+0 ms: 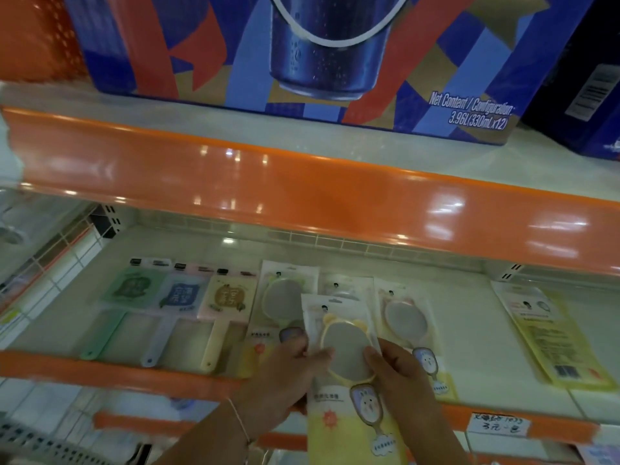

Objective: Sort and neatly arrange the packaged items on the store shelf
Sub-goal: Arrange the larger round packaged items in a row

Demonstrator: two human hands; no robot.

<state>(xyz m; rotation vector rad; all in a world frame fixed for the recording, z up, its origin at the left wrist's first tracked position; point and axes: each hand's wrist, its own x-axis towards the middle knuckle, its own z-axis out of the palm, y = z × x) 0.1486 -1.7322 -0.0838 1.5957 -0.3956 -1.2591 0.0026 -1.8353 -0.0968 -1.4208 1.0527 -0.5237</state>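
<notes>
We hold a packaged hand mirror [349,360] in both hands over the front edge of the lower shelf [476,357].

Its clear-and-yellow pack shows an oval grey mirror with a pale yellow eared rim; our left hand [288,374] grips its left edge and our right hand [399,374] its right, fingers [374,355] clenched on the pack. Behind it lie three similar mirror packs, a green-rimmed one [285,297], a pink-rimmed one [407,317] and one mostly hidden between them. To the left, three paddle-shaped items [174,303] lie side by side; well to the right a yellow flat pack [550,337] lies tilted. Bare shelf opens between the pink-rimmed pack and the yellow one. The orange lip of the upper shelf [302,186] overhangs closely above.
</notes>
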